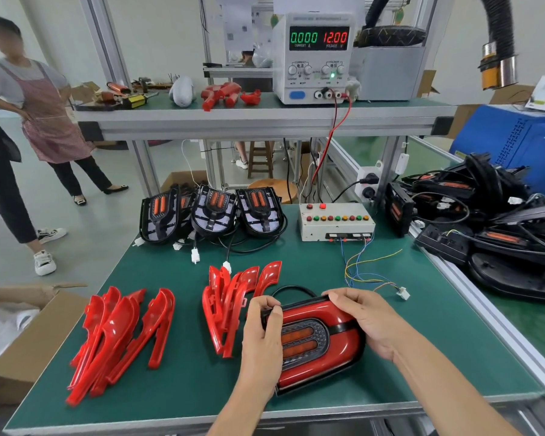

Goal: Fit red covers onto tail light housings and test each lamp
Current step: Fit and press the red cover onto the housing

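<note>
Bench: green mat [186, 366] on an aluminium-framed table, upper shelf behind; we look down on it.
Lamp: tail light housing [320, 341] with red cover on, lying on the mat between our hands, amber strips facing up.
Left hand [261, 335]: curled over the lamp's left end, thumb and fingers pinching its black edge.
Right hand [365, 319]: fingers curled over the lamp's far right rim, gripping it.
Loose covers: one red stack [233, 306] just left of our left hand, touching the lamp; a second pile [120, 338] further left.
Bare housings: three black units [211, 210] upright beyond the hands.
Test box [335, 220]: beyond our right hand, coloured buttons, loose wires ending in a white plug [402, 292].
Power supply [315, 56]: on the shelf, reading 0.000 and 12.00.
Far right: heap of black housings [497, 228].
Far left: cardboard box [22, 338]; a person in an apron [48, 121] standing.
</note>
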A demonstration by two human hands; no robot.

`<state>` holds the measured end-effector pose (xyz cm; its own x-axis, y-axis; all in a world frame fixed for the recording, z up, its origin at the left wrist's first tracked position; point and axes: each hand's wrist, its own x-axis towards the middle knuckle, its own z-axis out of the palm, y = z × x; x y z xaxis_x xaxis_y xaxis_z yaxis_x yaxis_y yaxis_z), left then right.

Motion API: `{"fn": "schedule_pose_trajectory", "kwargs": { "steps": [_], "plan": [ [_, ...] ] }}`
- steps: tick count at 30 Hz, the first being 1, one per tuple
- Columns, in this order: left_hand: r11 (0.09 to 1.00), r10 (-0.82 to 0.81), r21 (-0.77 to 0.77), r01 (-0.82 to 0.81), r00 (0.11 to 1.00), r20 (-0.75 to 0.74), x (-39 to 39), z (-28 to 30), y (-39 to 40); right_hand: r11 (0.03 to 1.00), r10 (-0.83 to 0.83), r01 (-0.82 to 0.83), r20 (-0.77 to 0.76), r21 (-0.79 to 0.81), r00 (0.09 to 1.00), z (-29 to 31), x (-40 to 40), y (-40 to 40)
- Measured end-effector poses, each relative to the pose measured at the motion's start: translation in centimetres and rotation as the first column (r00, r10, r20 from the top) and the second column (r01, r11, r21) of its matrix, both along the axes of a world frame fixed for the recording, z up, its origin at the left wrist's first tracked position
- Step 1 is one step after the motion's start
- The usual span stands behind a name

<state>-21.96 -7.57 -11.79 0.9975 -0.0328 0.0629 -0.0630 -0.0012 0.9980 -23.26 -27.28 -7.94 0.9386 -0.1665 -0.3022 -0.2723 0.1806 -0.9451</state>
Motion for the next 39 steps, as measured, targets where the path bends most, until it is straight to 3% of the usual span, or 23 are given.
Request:
{"fn": "schedule_pose_trajectory", "kwargs": {
  "steps": [6,11,15,19,26,30,35,39],
  "plan": [
    [0.999,-0.027,-0.029,0.027,0.999,-0.025,0.0,0.0,0.1,0.999,-0.041,0.041,-0.007,0.034,0.999,-0.2,0.0,0.3],
    [0.946,-0.112,-0.321,0.038,0.971,-0.213,0.1,-0.3,0.0,0.997,-0.073,0.074,-0.019,0.038,0.997,0.3,0.3,-0.3],
    [0.942,-0.142,-0.324,0.090,0.980,-0.142,0.2,-1.0,0.3,0.997,-0.068,0.069,-0.036,0.037,0.997,0.1,0.3,-0.8],
    [0.953,-0.074,-0.303,0.016,0.981,-0.180,0.2,-1.3,-0.4,0.996,-0.076,0.077,-0.020,0.041,0.997,-0.2,0.1,-0.7],
    [0.852,-0.176,-0.522,0.037,0.960,-0.219,0.3,-1.4,-0.2,0.996,-0.072,0.073,-0.017,0.045,0.997,-0.2,-0.5,-0.8],
    [0.916,-0.108,-0.400,0.025,0.976,-0.187,0.4,-2.0,-0.4,0.997,-0.019,0.021,-0.025,0.076,1.000,-0.2,-0.7,-1.1],
    [0.994,0.069,-0.087,-0.073,0.996,-0.059,0.6,-2.2,-0.2,0.979,0.041,-0.044,0.019,0.198,0.999,-0.6,-1.4,-2.4],
    [0.996,0.066,-0.048,-0.069,0.996,-0.062,0.3,-2.2,-0.3,0.983,-0.004,-0.004,0.042,0.186,0.999,-1.0,-1.5,-2.2]
  ]
}}
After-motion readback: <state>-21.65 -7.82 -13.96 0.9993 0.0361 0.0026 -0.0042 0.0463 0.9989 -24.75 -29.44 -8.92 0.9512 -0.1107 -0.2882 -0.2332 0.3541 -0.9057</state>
